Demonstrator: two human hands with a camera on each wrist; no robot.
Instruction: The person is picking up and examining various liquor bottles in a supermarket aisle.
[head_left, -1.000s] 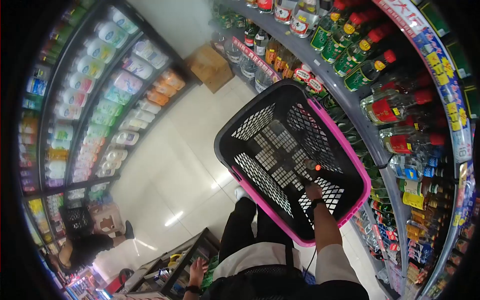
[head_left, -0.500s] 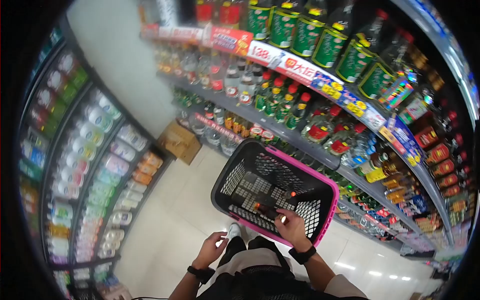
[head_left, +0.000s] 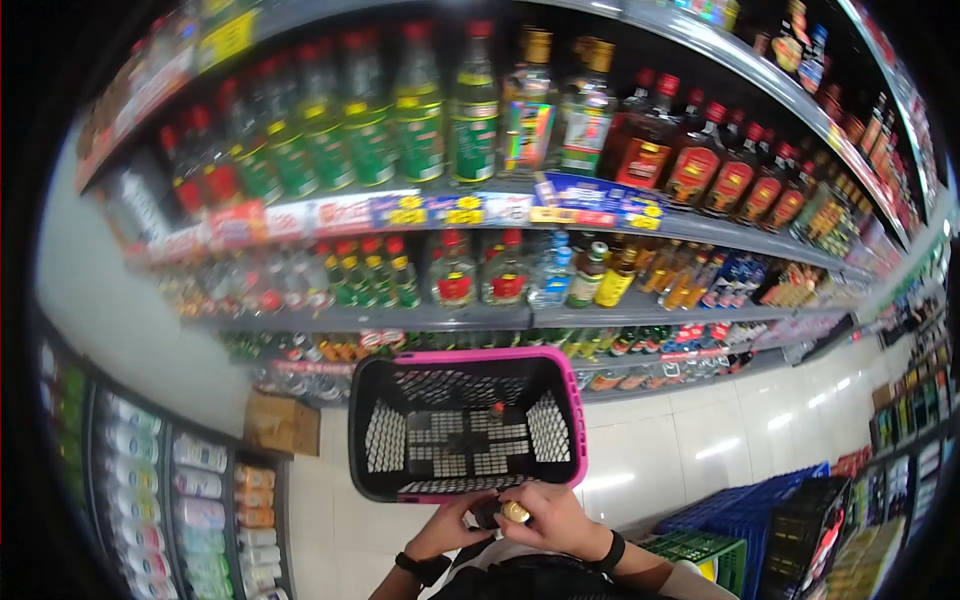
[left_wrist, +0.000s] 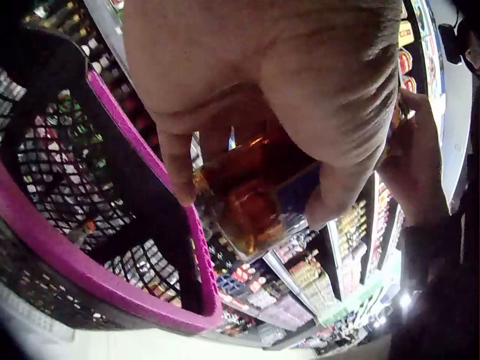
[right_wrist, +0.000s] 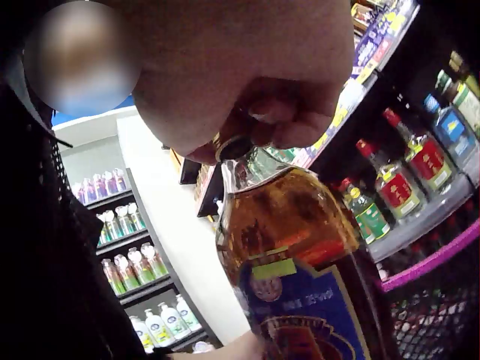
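Observation:
Close in front of the body, both hands hold a glass liquor bottle [right_wrist: 300,217] with amber liquid, a dark blue label and a gold cap [head_left: 515,511]. My right hand [head_left: 555,522] grips it at the neck, just under the cap. The left hand [head_left: 442,532] holds the bottle's lower body between thumb and fingers, as the left wrist view shows. Just beyond the hands stands a black mesh basket with a pink rim [head_left: 578,420]. Inside it lies a small item with an orange-red cap [head_left: 498,408], its body hard to make out.
Shelves [head_left: 430,318] with rows of liquor bottles rise behind the basket. At the left stand a cardboard box [head_left: 282,424] and a rack of white and orange bottles [head_left: 200,513]. Blue crates [head_left: 735,505] and a green crate [head_left: 700,550] are at the lower right.
The right hand has come up out of the basket with the bottle and drawn it towards the body. The left hand has risen from the side and taken hold of it. The view has turned towards the shelves.

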